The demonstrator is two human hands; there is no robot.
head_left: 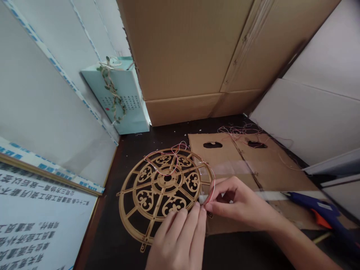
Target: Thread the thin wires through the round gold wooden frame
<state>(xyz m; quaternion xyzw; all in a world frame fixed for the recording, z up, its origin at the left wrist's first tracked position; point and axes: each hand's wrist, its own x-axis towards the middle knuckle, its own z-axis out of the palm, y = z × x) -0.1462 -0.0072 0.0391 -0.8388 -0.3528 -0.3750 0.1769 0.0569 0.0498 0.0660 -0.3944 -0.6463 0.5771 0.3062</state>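
A round wooden openwork disc (157,207) with scrollwork and spokes lies on the dark table, its right edge by the cardboard. My left hand (180,240) lies over its near right rim, fingers stretched out and side by side, holding nothing that I can see. At that same rim my right hand (236,202) pinches a thin red-and-white wire (214,183) between thumb and fingers. The wire runs up from the pinch and loops loosely across the top of the disc. My fingers hide the spot where wire and rim meet.
Flattened cardboard (225,221) with two hand holes lies right of the disc. On it rest a blue glue gun (320,206) and a tangle of thin wires (239,131). Behind stand a large cardboard box (191,56) and a pale green paper bag (129,112); white panels flank both sides.
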